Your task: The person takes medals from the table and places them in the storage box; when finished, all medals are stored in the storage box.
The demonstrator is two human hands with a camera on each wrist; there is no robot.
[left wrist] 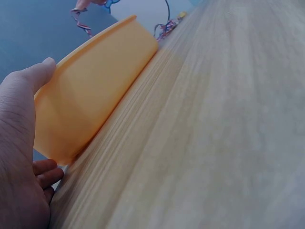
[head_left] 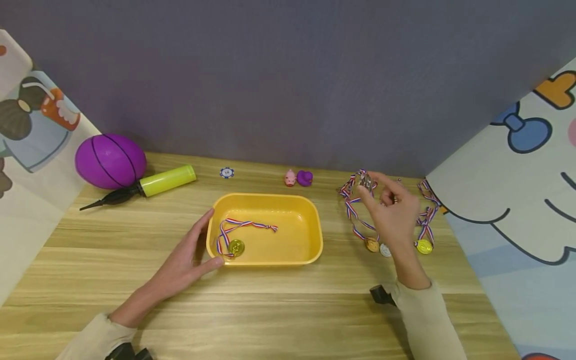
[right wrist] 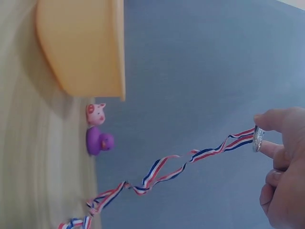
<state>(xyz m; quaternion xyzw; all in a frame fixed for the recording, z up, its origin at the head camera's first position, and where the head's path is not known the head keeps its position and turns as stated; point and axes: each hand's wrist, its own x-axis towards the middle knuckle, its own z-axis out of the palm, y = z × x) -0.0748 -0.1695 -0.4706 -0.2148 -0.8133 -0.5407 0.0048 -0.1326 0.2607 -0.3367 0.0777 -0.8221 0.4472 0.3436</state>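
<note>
In the head view, the counter (head_left: pixel 270 305) is meeting a grey wall (head_left: pixel 288 90); the spread left hand (head_left: pixel 183 257) is touching the yellow tray (head_left: pixel 297 232). Left wrist: open counter is extending beside it. Right wrist: the right hand (right wrist: pixel 289 174) is pinching a silver medal (right wrist: pixel 258 139), well apart from the tray.

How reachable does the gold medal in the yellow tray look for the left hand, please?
Probably yes: the left hand touches the yellow tray near the gold medal, and the open top leaves the way free.
</note>
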